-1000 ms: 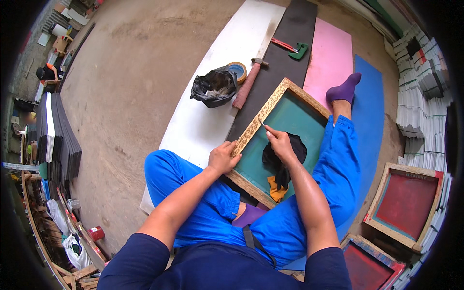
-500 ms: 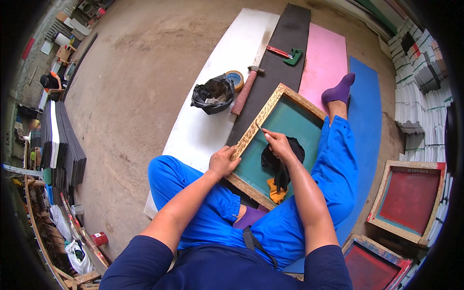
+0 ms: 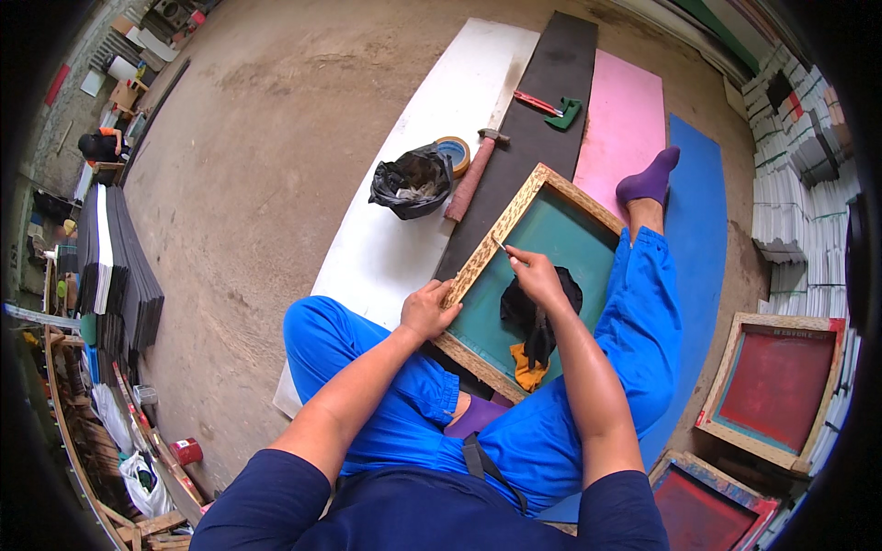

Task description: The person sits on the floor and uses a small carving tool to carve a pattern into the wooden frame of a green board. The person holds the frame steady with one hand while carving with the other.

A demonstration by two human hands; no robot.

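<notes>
Across my lap lies a wooden frame [image 3: 476,261] with green mesh stretched inside it, a screen-printing frame by its look. My left hand [image 3: 430,310] is closed over its near left corner, fingers on the wood. In my right hand [image 3: 538,278] a thin metal tool [image 3: 500,244] is pinched, its tip at the inner edge of the left rail; I cannot tell its kind. A bunched black cloth [image 3: 570,288] rests on the mesh under my right hand, partly hidden by it. A yellow cloth [image 3: 528,371] lies beside the black one, near the frame's bottom rail.
Beyond the frame are a hammer [image 3: 470,184] with a wrapped handle, a tape roll [image 3: 453,152], a black plastic bag [image 3: 411,184], a red cutter [image 3: 537,103] and a green tool [image 3: 564,114]. Red-meshed frames [image 3: 776,390] and stacked white sheets [image 3: 797,220] stand right. Someone [image 3: 103,145] works far left.
The tool tip has moved slightly along the left rail toward me, with my right hand. My left hand keeps its grip on the frame, and the whole view has shifted a little.
</notes>
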